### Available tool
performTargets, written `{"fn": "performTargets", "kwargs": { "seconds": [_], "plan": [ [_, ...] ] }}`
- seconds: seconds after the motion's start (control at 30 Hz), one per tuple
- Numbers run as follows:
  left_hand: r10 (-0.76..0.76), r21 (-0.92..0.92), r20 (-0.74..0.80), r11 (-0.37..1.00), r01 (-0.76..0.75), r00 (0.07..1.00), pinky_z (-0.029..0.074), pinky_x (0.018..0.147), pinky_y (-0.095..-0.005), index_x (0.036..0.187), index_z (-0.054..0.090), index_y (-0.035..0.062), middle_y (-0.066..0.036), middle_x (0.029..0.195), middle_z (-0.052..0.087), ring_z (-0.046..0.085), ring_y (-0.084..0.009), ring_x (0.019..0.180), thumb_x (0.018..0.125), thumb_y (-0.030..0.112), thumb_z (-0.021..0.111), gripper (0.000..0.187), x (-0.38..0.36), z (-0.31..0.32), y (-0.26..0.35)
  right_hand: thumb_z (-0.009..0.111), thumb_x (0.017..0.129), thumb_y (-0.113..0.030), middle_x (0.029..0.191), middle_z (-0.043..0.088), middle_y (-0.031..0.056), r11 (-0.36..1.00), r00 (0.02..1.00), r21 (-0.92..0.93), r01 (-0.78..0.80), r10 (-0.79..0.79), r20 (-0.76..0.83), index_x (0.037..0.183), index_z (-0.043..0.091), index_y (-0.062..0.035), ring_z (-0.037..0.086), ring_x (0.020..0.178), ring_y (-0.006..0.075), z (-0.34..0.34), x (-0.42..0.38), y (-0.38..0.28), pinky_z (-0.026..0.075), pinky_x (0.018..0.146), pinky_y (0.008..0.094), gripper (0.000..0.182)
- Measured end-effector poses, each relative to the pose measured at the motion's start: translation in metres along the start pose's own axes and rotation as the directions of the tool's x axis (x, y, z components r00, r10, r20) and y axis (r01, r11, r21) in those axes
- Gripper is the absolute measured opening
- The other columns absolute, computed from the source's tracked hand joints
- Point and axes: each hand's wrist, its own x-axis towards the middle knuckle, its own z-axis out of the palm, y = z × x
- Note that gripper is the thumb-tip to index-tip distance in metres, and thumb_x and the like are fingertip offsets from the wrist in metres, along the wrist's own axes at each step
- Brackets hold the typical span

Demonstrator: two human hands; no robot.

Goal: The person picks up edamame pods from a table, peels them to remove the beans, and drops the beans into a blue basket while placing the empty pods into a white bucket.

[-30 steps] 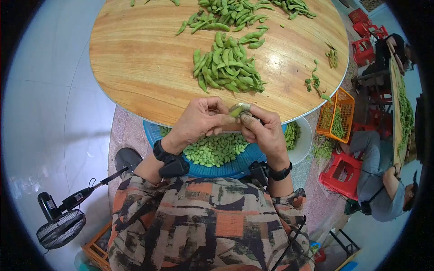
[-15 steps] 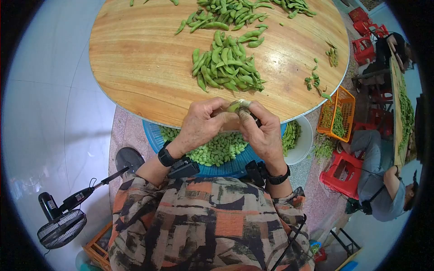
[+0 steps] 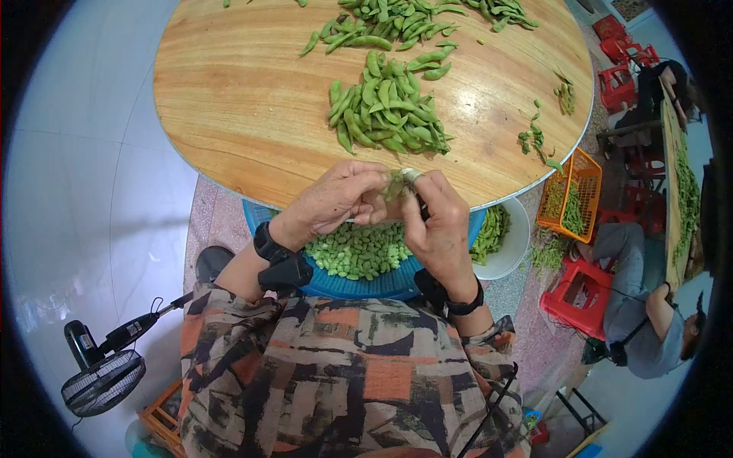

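Observation:
Over the near edge of the round wooden table, my left hand pinches one end of a green bean pod. The fingers of my right hand are closed on the pod's other side, with something pale at a fingertip. A pile of green pods lies on the table just beyond both hands. Below them, a blue basket holds shelled green beans, partly hidden by my hands and wrists. Beside my right hand is a white bowl with more pods in it.
More pods lie farther back, and scraps near the table's right edge. An orange crate and red stool stand right. Two people are at another table. A black fan is at lower left.
My left hand has turned and its fingers have opened out somewhat, while my right fingers have straightened around the pod. The left forearm has shifted slightly left.

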Motion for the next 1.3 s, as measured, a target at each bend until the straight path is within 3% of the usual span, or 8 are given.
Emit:
{"fn": "performTargets", "kwargs": {
  "seconds": [0.33, 0.63, 0.83, 0.93, 1.0, 1.2, 1.27, 1.3],
  "plan": [
    [0.161, -0.011, -0.094, 0.987, -0.163, 0.982, 0.025, 0.046, -0.0208, 0.087, 0.051, 0.0065, 0.004, 0.070, 0.040, 0.037, -0.0049, 0.057, 0.095, 0.016, 0.042, 0.016, 0.004, 0.018, -0.018, 0.060, 0.080, 0.009, 0.084, 0.051, 0.0170, 0.991, 0.996, -0.124, 0.057, -0.066, -0.063, 0.100, 0.058, 0.0047, 0.058, 0.069, 0.0340, 0.008, -0.006, -0.003, 0.048, 0.059, 0.0410, 0.020],
    [0.348, 0.396, -0.139, 0.878, -0.270, 0.927, 0.036, 0.052, -0.0199, 0.102, 0.055, 0.0035, 0.003, 0.078, 0.045, 0.043, -0.0065, 0.065, 0.095, 0.013, 0.039, 0.019, 0.009, 0.006, -0.042, 0.059, 0.084, 0.007, 0.082, 0.051, 0.0153, 0.996, 0.994, -0.092, 0.010, -0.020, -0.104, 0.103, 0.061, 0.0044, 0.058, 0.065, 0.0292, 0.007, -0.002, 0.002, 0.047, 0.056, 0.0363, 0.019],
    [0.114, -0.298, 0.126, 0.952, -0.072, 0.986, 0.049, 0.063, -0.0229, 0.119, 0.052, 0.0000, -0.008, 0.096, 0.058, 0.058, -0.0161, 0.080, 0.093, 0.007, 0.052, 0.027, -0.001, 0.011, -0.023, 0.057, 0.089, 0.003, 0.078, 0.056, 0.0073, 0.922, 0.965, 0.327, -0.206, 0.247, -0.089, 0.103, 0.064, 0.0032, 0.056, 0.061, 0.0123, 0.009, -0.006, 0.013, 0.044, 0.054, 0.0283, 0.015],
    [0.085, -0.211, 0.129, 0.976, -0.056, 0.988, 0.049, 0.064, -0.0222, 0.126, 0.052, 0.0010, -0.007, 0.096, 0.061, 0.059, -0.0135, 0.077, 0.098, 0.013, 0.047, 0.030, -0.011, 0.013, -0.022, 0.057, 0.091, 0.000, 0.077, 0.056, 0.0015, 0.898, 0.943, 0.329, -0.292, 0.327, -0.056, 0.105, 0.064, 0.0022, 0.051, 0.060, 0.0063, -0.004, -0.008, 0.017, 0.041, 0.051, 0.0241, 0.016],
    [0.068, 0.188, 0.246, 0.975, -0.116, 0.967, 0.052, 0.066, -0.0261, 0.129, 0.054, -0.0010, -0.009, 0.097, 0.066, 0.062, -0.0148, 0.082, 0.098, 0.014, 0.050, 0.034, -0.020, 0.006, -0.020, 0.056, 0.093, -0.003, 0.074, 0.054, -0.0035, 0.816, 0.898, 0.422, -0.394, 0.441, -0.015, 0.107, 0.066, 0.0014, 0.048, 0.059, 0.0033, -0.028, -0.010, 0.007, 0.036, 0.049, 0.0198, 0.017],
    [0.227, 0.758, 0.143, 0.601, -0.254, 0.963, 0.053, 0.078, -0.0307, 0.117, 0.065, 0.0042, -0.010, 0.102, 0.070, 0.067, -0.0209, 0.092, 0.092, 0.010, 0.060, 0.026, -0.034, -0.018, 0.019, 0.056, 0.095, -0.005, 0.067, 0.048, -0.0067, 0.861, 0.883, 0.279, -0.425, 0.463, -0.083, 0.103, 0.065, 0.0009, 0.041, 0.053, 0.0011, -0.115, -0.045, 0.034, 0.030, 0.047, 0.0181, 0.014],
    [0.675, 0.940, 0.340, -0.233, -0.248, 0.655, 0.054, 0.079, -0.0363, 0.108, 0.066, 0.0003, -0.015, 0.107, 0.064, 0.064, -0.0298, 0.096, 0.080, 0.000, 0.066, 0.028, -0.017, -0.023, 0.040, 0.056, 0.095, -0.006, 0.063, 0.045, -0.0079, 0.826, 0.832, 0.260, -0.500, 0.541, -0.120, 0.099, 0.065, 0.0015, 0.039, 0.053, 0.0008, -0.131, -0.054, 0.044, 0.030, 0.047, 0.0179, 0.012],
    [0.673, 0.939, 0.342, -0.232, -0.252, 0.656, 0.054, 0.079, -0.0363, 0.108, 0.066, 0.0003, -0.015, 0.107, 0.064, 0.064, -0.0298, 0.096, 0.080, 0.000, 0.066, 0.028, -0.010, -0.025, 0.047, 0.057, 0.095, -0.007, 0.064, 0.045, -0.0081, 0.810, 0.811, 0.262, -0.525, 0.569, -0.138, 0.098, 0.063, 0.0025, 0.040, 0.054, 0.0007, -0.136, -0.058, 0.049, 0.030, 0.048, 0.0183, 0.012]
  ]
}}
